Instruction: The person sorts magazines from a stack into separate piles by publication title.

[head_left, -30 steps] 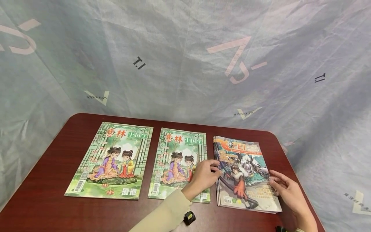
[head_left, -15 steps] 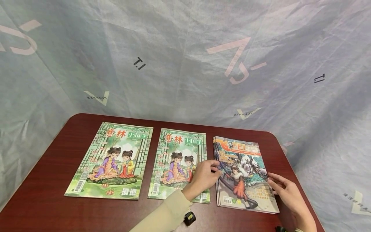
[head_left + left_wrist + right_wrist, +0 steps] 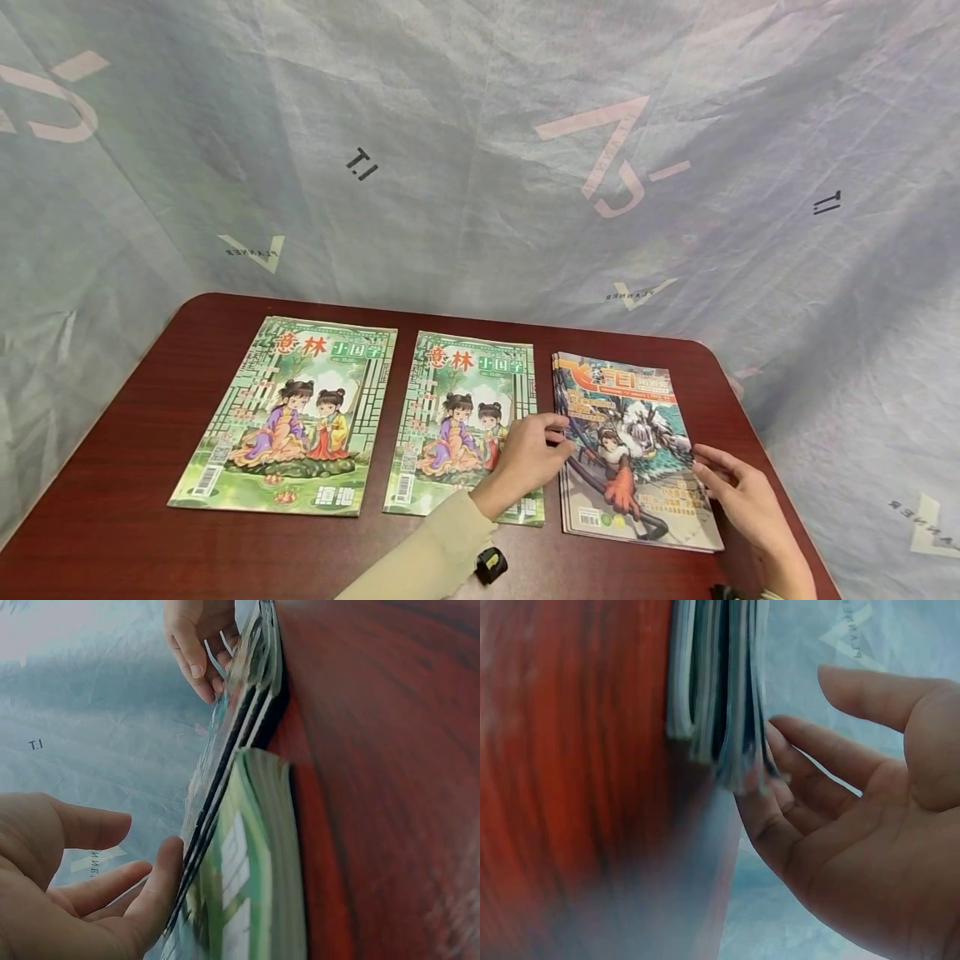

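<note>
A stack of several magazines (image 3: pixel 630 458) with an orange-titled comic cover lies at the right of the table. My left hand (image 3: pixel 528 458) reaches over the middle green magazine (image 3: pixel 457 417), its fingertips touching the stack's left edge. In the left wrist view, the fingers (image 3: pixel 166 881) are loosely bent against the spines, the thumb apart from them. On the opposite side, my right hand (image 3: pixel 742 500) rests its fingertips on the stack's right edge. The right wrist view shows those fingers (image 3: pixel 825 746) along the page edges (image 3: pixel 727 697), with the thumb held away.
Another green magazine (image 3: pixel 285 417) with the same cover lies at the left of the reddish-brown table (image 3: pixel 97 500). A grey printed cloth (image 3: pixel 450 167) hangs behind the table and along its sides. The table's right edge runs close beside my right hand.
My right hand has shifted slightly left, and the right edge of the stack has moved in a little with it. My left hand has stayed in place.
</note>
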Available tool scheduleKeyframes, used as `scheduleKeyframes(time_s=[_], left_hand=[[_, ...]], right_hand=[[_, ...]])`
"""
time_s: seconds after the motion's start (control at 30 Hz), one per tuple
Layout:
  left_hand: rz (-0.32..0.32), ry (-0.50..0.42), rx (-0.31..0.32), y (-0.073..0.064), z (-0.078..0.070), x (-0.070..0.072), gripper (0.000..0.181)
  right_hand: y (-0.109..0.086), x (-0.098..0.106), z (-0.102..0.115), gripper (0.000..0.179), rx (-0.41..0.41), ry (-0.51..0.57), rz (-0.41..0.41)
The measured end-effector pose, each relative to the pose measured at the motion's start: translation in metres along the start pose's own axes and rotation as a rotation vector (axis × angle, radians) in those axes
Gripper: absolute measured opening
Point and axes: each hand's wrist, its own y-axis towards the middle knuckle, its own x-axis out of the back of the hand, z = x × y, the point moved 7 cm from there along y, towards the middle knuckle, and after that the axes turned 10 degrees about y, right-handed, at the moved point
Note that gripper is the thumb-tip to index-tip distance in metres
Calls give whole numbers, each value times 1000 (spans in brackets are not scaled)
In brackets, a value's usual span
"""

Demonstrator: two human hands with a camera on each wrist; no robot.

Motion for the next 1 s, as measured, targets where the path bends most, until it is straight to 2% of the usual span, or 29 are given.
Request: scheduleKeyframes(time_s=[0.13, 0.33, 0.47, 0.63, 0.83, 0.93, 1.0], left_hand=[[3, -10, -4, -2, -1, 4, 36], [-15, -30, 4, -6, -3, 19, 37], [-44, -32, -11, -9, -4, 33, 37], [-75, -34, -28, -14, 1, 54, 37], [-136, 24, -61, -24, 8, 81, 34], [-137, 33, -69, -29, 10, 92, 34], [-132, 28, -49, -33, 12, 99, 34]], right_hand=[[-1, 3, 7, 52, 34, -8, -89], [-8, 6, 23, 44, 142, 11, -215], [-13, 5, 33, 41, 190, 87, -261], [-21, -6, 45, 42, 206, 143, -270], [-27, -26, 72, 40, 286, 122, -248], [-30, -37, 86, 41, 315, 109, -234], [-31, -45, 93, 43, 314, 113, -211]])
